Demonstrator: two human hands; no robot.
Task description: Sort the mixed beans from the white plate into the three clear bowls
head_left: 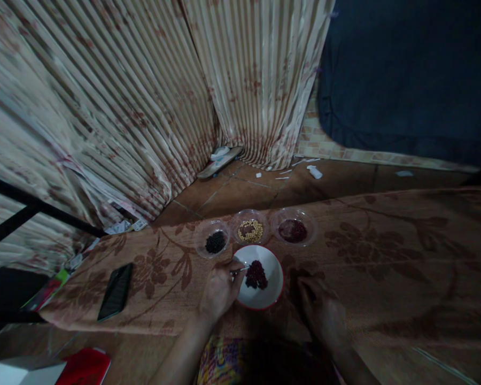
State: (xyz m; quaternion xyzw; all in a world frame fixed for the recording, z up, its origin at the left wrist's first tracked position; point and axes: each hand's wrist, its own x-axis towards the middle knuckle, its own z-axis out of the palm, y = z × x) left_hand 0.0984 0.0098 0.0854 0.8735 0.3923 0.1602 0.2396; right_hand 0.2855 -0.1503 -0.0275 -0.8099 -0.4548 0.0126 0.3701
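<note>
A white bowl with a red rim (pixel 270 291) sits on a brown flowered cloth and holds a heap of dark red beans (pixel 256 275). My left hand (pixel 219 289) is at the bowl's left edge, fingers pinched on thin metal tweezers (pixel 239 270) whose tips reach toward the heap. My right hand (pixel 319 310) lies on the cloth right of the bowl, in shadow, with its fingers too dark to read. Behind the bowl stand three clear dishes: black beans (pixel 215 241), pale yellow beans (pixel 250 230) and dark red beans (pixel 292 231).
A black phone (pixel 115 291) lies on the cloth at the left. Striped curtains (pixel 144 107) hang behind, above a tiled floor with a sandal (pixel 219 160) and scraps. A dark blue mass (pixel 409 75) fills the upper right. A red item (pixel 84 366) lies at bottom left.
</note>
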